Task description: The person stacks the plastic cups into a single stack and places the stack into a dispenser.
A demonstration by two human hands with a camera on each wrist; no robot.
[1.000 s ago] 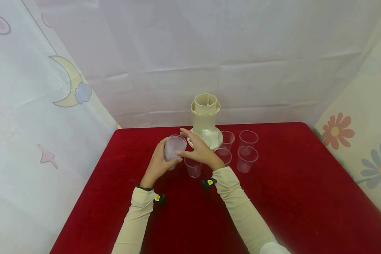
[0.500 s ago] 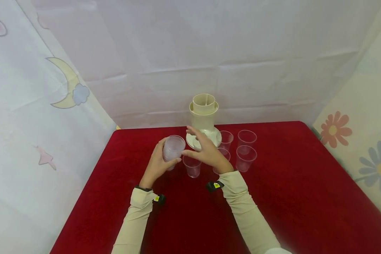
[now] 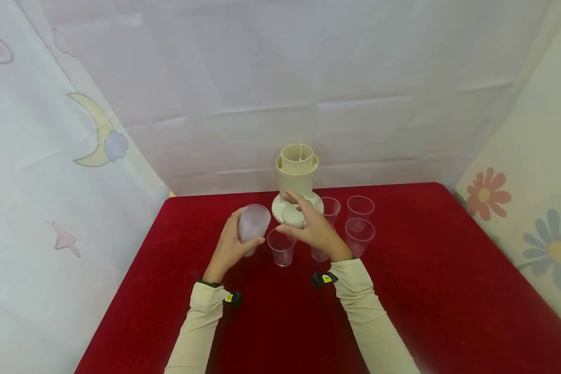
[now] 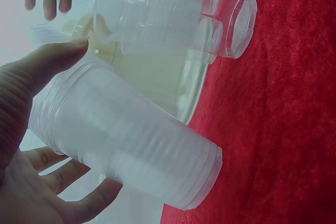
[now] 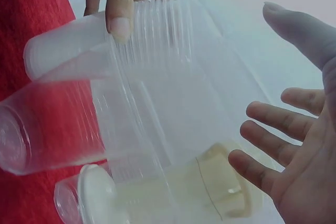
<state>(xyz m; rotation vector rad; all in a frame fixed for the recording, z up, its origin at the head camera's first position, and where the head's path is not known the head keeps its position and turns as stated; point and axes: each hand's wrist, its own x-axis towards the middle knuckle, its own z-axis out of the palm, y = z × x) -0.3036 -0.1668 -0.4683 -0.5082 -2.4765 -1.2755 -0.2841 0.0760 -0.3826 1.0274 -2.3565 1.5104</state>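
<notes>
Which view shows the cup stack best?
Left wrist: the stack shows large along its side, rims to base, with the left hand covering only part. Head: small, seen from above, its open top clearest. Right wrist: rims show as distinct ridges, but a nearer cup overlaps part of its side.

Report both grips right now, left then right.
Left grip: closed around a stack of clear plastic cups.
Right grip: open, fingers spread, holding nothing.

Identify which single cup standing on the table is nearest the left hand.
The leftmost single cup, beside the stack in the left hand; the other single cups stand farther right.
</notes>
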